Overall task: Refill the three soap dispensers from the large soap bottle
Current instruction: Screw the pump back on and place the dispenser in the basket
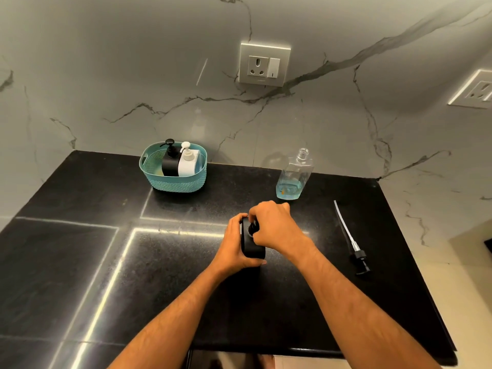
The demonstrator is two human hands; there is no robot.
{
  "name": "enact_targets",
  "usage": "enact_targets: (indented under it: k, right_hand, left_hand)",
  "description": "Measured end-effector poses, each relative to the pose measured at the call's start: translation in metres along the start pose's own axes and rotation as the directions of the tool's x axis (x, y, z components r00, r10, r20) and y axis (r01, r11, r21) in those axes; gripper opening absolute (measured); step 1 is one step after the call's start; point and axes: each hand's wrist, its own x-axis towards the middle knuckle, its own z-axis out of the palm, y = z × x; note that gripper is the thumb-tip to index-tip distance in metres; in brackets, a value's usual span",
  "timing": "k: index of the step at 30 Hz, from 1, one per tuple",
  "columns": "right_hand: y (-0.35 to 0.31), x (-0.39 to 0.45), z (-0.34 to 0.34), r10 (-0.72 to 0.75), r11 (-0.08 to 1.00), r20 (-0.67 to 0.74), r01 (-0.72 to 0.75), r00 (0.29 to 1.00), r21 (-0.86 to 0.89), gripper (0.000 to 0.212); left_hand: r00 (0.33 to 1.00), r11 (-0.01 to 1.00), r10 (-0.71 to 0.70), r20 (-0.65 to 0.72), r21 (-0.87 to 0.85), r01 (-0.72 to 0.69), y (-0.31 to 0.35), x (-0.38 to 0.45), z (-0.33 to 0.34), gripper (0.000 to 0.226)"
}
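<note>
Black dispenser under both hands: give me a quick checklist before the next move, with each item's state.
1. Left hand steadies the black square soap dispenser on the black stone counter: ok.
2. Right hand is on the dispenser's pump cap: ok; whether the cap is loose, cannot tell.
3. Clear large soap bottle stands upright with its neck open: ok.
4. Blue soap left in it: low, only near the bottom; not ok for three refills.
5. Loose black pump with long tube lies apart from the hands: ok.
6. Black and white dispensers wait in the teal perforated basket: ok.
</note>
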Motion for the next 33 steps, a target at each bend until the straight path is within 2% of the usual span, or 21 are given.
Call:
enact_targets:
  k: [5, 9, 11, 14, 17, 20, 24, 27, 30, 33]
  right_hand:
    - [0.007, 0.009, 0.007, 0.011, 1.0, -0.052, -0.011, 0.999, -0.003, 0.009]
    - [0.015, 0.014, 0.015, 0.042, 0.991, -0.116, -0.056, 0.992, -0.118, 0.045]
    - [0.018, 0.01, 0.02, 0.024, 0.997, -0.142, -0.035, 0.99, -0.075, 0.053]
    - [0.021, 0.003, 0.025, -0.043, 0.995, -0.116, 0.052, 0.992, 0.08, 0.045]
    - [0.019, 0.0, 0.029, -0.038, 0.997, -0.179, 0.049, 0.983, 0.058, 0.03]
    - [0.023, 0.002, 0.03, 0.034, 0.996, -0.193, -0.017, 0.981, 0.09, 0.051]
    - [0.028, -0.002, 0.038, -0.057, 0.973, -0.169, 0.092, 0.984, 0.21, 0.074]
    - [0.028, -0.004, 0.044, -0.02, 0.978, -0.242, 0.07, 0.97, 0.198, 0.072]
    - [0.032, -0.003, 0.044, 0.003, 0.965, -0.216, 0.053, 0.976, 0.255, 0.072]
    - [0.035, -0.004, 0.048, -0.009, 0.958, -0.202, 0.066, 0.979, 0.279, 0.052]
  left_hand:
    - [1.0, 1.0, 0.006, -0.003, 0.004, -0.006, -0.002, 0.001, 0.001, 0.124]
    - [1.0, 1.0, 0.01, 0.007, 0.009, -0.01, -0.004, 0.001, 0.001, 0.127]
    - [1.0, 1.0, 0.011, 0.005, 0.004, -0.011, -0.004, 0.0, 0.0, 0.126]
    - [1.0, 1.0, 0.012, -0.008, 0.01, -0.012, -0.005, -0.001, 0.001, 0.124]
    - [1.0, 1.0, 0.021, -0.001, 0.01, -0.021, -0.004, 0.0, 0.001, 0.123]
    - [1.0, 1.0, 0.03, 0.006, 0.007, -0.03, -0.002, -0.001, 0.0, 0.122]
    - [0.999, 0.999, 0.033, -0.002, 0.009, -0.033, -0.001, -0.001, 0.001, 0.118]
    - [0.999, 0.999, 0.044, 0.002, 0.014, -0.044, -0.001, -0.001, 0.0, 0.119]
    - [0.999, 0.998, 0.049, 0.003, 0.025, -0.049, -0.001, -0.001, -0.002, 0.12]
    - [0.999, 0.998, 0.053, 0.006, 0.032, -0.053, 0.0, -0.001, -0.002, 0.119]
